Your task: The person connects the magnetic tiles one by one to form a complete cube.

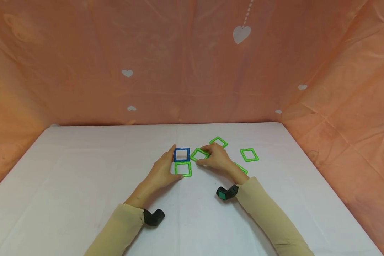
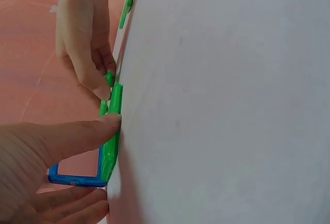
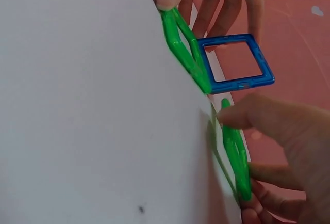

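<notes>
A square green magnetic tile lies flat on the white table, and a square blue magnetic tile stands upright along its far edge. My left hand holds this pair, its thumb on the green tile's near edge and its fingers behind the blue one. Just to the right, my right hand pinches another green tile by its edges. That tile is tilted and slightly off the table, with a shadow under it, close to the blue tile's right side.
More green tiles lie to the right: one behind my right hand, one farther right, and one partly hidden by my right wrist. An orange cloth with pale hearts hangs behind the white tabletop.
</notes>
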Motion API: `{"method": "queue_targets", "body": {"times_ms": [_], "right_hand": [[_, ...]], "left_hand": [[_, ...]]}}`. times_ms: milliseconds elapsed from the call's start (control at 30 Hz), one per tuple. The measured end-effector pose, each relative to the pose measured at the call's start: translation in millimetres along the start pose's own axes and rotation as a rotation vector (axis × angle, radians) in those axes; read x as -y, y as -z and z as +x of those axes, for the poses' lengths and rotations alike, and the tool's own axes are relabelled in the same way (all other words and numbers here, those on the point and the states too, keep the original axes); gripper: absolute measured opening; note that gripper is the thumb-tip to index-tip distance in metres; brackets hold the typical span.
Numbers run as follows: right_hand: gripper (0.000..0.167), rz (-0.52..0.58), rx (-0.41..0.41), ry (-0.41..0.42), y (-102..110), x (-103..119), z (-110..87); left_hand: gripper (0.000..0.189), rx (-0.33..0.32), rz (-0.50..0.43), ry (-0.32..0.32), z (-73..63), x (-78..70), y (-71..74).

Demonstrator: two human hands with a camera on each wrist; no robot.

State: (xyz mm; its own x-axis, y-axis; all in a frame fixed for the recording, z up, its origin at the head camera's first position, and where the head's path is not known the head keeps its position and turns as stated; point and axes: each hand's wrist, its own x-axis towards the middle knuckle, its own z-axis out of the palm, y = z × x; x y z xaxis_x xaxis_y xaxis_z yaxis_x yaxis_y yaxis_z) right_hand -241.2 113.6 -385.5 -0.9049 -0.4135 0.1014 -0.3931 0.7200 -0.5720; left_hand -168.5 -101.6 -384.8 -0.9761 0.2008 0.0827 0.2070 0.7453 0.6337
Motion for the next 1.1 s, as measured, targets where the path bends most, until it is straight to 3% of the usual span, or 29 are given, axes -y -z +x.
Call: {"method": "queue_targets", "body": {"times_ms": [267, 667, 1100], "right_hand": [[0.052, 0.089, 0.008, -0.057, 1.2, 1.2, -4.9], [0.053, 0.229, 0.005, -0.046, 0.6, -1.7, -13.5], [0.056, 0.325, -0.017, 0.024, -3.3, -4.9, -18.1]], "left_hand": [[0.104, -0.01, -0.001, 0.0, 0.3, 0.1, 0.7], [0.104, -0.013, 0.004, -0.013, 0.0, 0.5, 0.5], [0.105, -0.014, 0.005, -0.017, 0.9, 1.6, -0.9]]}}
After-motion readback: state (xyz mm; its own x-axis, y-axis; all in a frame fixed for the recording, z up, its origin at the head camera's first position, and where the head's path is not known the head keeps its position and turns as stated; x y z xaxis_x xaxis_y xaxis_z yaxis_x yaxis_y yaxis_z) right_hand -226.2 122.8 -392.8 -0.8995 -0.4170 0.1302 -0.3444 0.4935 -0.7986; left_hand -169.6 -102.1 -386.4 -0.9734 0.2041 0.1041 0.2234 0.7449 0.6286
